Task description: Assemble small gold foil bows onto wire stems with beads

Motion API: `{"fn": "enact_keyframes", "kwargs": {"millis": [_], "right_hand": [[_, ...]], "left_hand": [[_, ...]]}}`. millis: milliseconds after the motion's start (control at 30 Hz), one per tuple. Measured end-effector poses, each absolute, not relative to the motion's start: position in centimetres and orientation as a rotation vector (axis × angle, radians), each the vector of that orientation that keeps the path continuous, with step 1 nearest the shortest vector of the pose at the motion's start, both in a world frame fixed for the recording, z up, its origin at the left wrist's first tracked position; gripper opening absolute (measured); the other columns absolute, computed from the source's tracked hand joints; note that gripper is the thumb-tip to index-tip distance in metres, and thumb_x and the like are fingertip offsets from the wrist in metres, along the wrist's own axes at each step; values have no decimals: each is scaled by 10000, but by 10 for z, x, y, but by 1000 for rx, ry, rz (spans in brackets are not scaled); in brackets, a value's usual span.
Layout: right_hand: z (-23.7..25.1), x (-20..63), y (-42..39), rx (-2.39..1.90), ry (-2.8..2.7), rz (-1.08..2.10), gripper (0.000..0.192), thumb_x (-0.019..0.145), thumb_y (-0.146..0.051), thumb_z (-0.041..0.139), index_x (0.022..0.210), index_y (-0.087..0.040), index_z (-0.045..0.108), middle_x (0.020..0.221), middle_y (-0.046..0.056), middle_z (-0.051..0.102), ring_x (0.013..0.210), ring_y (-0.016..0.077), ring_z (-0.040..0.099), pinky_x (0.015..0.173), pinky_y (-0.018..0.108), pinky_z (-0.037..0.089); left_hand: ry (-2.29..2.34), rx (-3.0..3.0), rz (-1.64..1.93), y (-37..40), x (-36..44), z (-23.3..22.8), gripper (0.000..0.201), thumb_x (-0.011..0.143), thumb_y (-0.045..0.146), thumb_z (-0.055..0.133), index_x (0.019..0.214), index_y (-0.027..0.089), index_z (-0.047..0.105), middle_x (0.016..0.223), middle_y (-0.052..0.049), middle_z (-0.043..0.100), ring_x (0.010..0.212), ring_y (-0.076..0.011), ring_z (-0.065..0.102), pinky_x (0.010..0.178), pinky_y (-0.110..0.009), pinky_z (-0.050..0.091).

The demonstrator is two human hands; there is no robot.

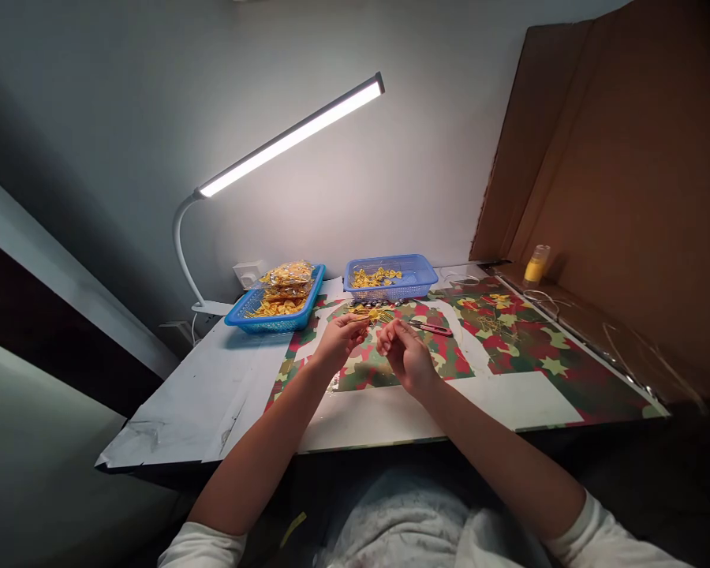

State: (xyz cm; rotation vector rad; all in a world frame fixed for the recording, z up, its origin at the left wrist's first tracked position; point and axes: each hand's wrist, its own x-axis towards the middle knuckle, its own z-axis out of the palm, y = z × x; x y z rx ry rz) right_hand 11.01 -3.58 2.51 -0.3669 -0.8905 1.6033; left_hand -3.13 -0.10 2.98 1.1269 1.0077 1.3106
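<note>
My left hand (338,338) and my right hand (403,351) hover close together over the middle of the table, above a red, green and yellow patterned sheet (509,331). My left hand pinches a small yellow piece (374,315) at its fingertips. The fingers of my right hand are curled, and whether they hold anything is hidden. A small pile of yellow pieces (371,308) lies just beyond the hands. Red-handled scissors (431,327) lie to the right of my right hand.
Two blue baskets stand at the back: the left basket (272,312) holds bagged yellow pieces, the right basket (390,278) loose ones. A white desk lamp (289,138) arches over them. A yellow bottle (536,264) stands by the cardboard wall (615,181) on the right.
</note>
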Motion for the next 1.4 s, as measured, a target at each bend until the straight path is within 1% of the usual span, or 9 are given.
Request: {"fn": "enact_keyframes", "kwargs": {"millis": [167, 333, 500, 667, 800, 1067, 1133, 1233, 1400], "right_hand": [[18, 116, -30, -414, -844, 1660, 332, 774, -397, 629, 577, -206, 442, 529, -38, 363, 491, 104, 348, 511, 259, 328], [21, 130, -29, -474, -848, 1756, 328, 744, -373, 670, 567, -194, 460, 547, -33, 382, 501, 94, 334, 498, 243, 314], [25, 143, -25, -570, -921, 1860, 355, 765, -370, 652, 568, -190, 417, 546, -35, 374, 482, 87, 333, 474, 234, 286], [27, 151, -16, -641, -1002, 1816, 346, 774, -378, 639, 580, -187, 427, 531, -42, 353, 476, 84, 329, 470, 238, 282], [29, 154, -12, -659, -1081, 1765, 336, 743, -373, 654, 569, -186, 435, 525, -45, 356, 478, 79, 325, 470, 235, 285], [25, 136, -6, -670, -1323, 1714, 351, 746, -463, 615, 590, -195, 451, 551, -43, 381, 455, 79, 320, 427, 240, 250], [21, 132, -1, -651, -1311, 1689, 351, 727, -471, 634, 595, -195, 464, 554, -43, 381, 472, 80, 323, 441, 236, 257], [12, 130, 7, -651, -1204, 1660, 355, 688, -459, 675, 600, -192, 458, 569, -46, 396, 504, 75, 335, 465, 218, 270], [-3, 132, 13, -779, -1046, 1757, 335, 724, -446, 662, 656, -201, 445, 574, -49, 426, 490, 79, 351, 445, 213, 263]], "left_hand": [[977, 1134, 1249, -2, -35, 30, 277, 601, 335, 789, 694, 151, 602, 628, -2, 603, 555, -82, 560, 544, -219, 486], [887, 1173, 1169, -9, -34, 33, 343, 575, 386, 811, 639, 148, 571, 546, 33, 514, 484, -52, 476, 464, -186, 409], [817, 1257, 1038, -18, -33, 37, 369, 551, 409, 829, 638, 129, 604, 666, -5, 594, 527, -53, 486, 474, -186, 391], [776, 1371, 933, -19, -35, 35, 314, 601, 377, 809, 645, 127, 625, 718, -25, 623, 581, -78, 522, 500, -204, 402], [754, 1410, 893, -18, -36, 32, 285, 622, 365, 800, 658, 131, 640, 691, -24, 626, 585, -85, 532, 515, -211, 414], [733, 1164, 718, -26, -26, 32, 344, 559, 346, 843, 651, 135, 587, 654, -16, 589, 621, -115, 583, 523, -207, 435], [732, 1005, 773, -28, -22, 29, 342, 548, 310, 844, 654, 143, 565, 629, 12, 546, 593, -89, 554, 499, -179, 407], [780, 804, 915, -28, -14, 26, 303, 533, 212, 824, 699, 149, 578, 613, 47, 493, 519, -37, 458, 426, -137, 298], [835, 695, 1005, -29, -7, 26, 224, 553, 167, 763, 703, 143, 598, 605, 60, 468, 431, -7, 301, 380, -152, 166]]}}
